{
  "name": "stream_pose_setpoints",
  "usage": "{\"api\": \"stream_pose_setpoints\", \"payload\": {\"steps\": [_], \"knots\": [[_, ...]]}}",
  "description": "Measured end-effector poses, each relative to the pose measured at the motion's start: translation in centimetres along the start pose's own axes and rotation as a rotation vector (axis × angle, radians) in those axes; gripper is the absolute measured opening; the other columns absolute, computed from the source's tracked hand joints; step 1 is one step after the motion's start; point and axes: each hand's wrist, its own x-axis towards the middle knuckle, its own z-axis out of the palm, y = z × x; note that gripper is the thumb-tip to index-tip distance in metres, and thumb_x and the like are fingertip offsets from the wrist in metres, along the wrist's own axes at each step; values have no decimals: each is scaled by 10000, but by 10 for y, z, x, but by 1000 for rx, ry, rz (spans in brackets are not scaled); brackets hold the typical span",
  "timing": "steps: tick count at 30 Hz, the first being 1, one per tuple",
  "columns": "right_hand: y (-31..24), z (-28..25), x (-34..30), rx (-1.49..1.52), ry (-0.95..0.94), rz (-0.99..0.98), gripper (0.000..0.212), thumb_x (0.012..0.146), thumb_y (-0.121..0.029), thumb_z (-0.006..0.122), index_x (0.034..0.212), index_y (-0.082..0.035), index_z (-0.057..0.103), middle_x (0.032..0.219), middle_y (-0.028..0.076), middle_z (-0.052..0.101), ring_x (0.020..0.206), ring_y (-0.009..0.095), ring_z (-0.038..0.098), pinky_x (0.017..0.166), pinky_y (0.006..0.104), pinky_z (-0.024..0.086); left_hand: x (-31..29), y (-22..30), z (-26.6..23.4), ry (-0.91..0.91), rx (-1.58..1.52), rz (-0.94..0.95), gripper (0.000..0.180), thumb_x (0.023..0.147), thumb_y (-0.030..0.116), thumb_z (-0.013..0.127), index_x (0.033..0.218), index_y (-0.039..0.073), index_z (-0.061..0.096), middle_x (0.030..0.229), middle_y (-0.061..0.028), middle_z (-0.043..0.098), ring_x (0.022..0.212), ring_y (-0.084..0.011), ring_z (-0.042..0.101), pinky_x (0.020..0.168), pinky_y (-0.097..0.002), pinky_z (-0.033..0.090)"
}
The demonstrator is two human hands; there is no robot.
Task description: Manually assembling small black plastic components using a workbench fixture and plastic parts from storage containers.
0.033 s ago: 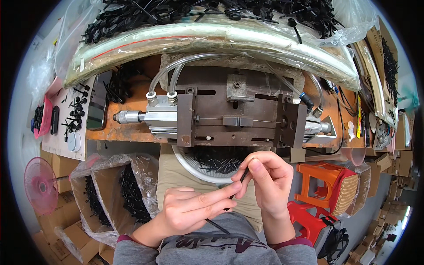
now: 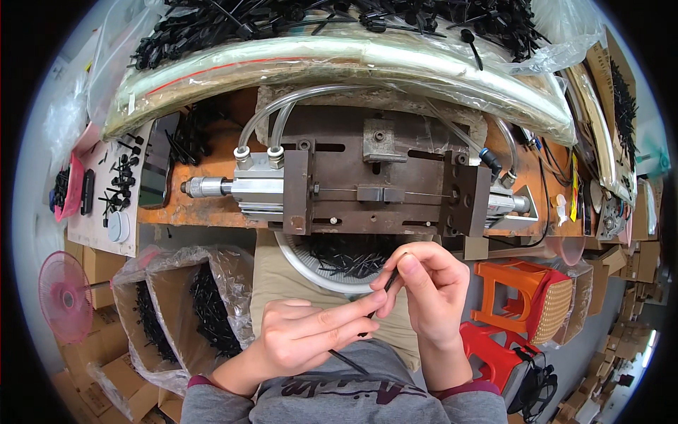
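My left hand (image 2: 300, 336) is closed, its fingers round a thin black plastic strip (image 2: 349, 362) whose tail sticks out below the palm toward my sweatshirt. My right hand (image 2: 429, 286) pinches a short dark length (image 2: 390, 281) between thumb and fingers. The hands meet at the fingertips, and whether this is one strip or two is hidden there. Just beyond them, a white round basket (image 2: 321, 280) holds many black pieces (image 2: 353, 256). Above it sits a brown metal fixture (image 2: 353, 169) with a small block (image 2: 380, 193) on a thin rod, touched by neither hand.
Silver air cylinders (image 2: 258, 191) with clear hoses flank the fixture on the wooden bench (image 2: 183, 184). Black parts (image 2: 339, 18) are heaped at the back. At left stand plastic-lined boxes (image 2: 180, 332) and a pink fan (image 2: 65, 298); at right, orange (image 2: 498, 293) and red (image 2: 484, 353) stools.
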Motion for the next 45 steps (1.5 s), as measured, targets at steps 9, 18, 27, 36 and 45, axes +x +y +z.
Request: {"api": "stream_pose_setpoints", "payload": {"steps": [9,18,27,36,45], "knots": [[-1,2,-2,-15,29,-6,155,998,-49,520,1024,77,606,865,176,677,620,174,664,556,267,555,1,-1,-1,-35,-2,6,239,664,138,807,894,86,767,1111,-103,719,541,-91,612,455,-202,449],[-1,1,-2,-38,41,-6,142,994,-43,527,1014,75,605,859,167,682,613,164,666,553,256,549,-1,0,0,-63,-11,-37,240,658,123,818,885,66,766,1095,-116,721,567,-114,643,480,-213,480],[-1,3,-3,-42,52,-10,129,991,-30,530,1016,75,601,871,168,682,617,161,666,564,260,551,0,-1,-2,-83,1,-50,226,664,117,814,877,62,764,1090,-111,723,584,-128,658,490,-219,491],[1,3,-4,-50,56,-7,123,989,-20,529,1019,78,596,880,170,681,619,163,669,572,263,553,-2,-1,0,-63,-14,-79,234,669,120,806,894,69,770,1085,-102,726,580,-125,655,489,-223,491],[3,2,-4,-28,44,3,136,989,-25,531,1046,78,598,881,170,677,626,162,669,577,267,556,-3,-4,-1,-59,-34,-66,226,709,92,767,935,79,773,1166,-48,706,549,-63,612,439,-199,395]]}}
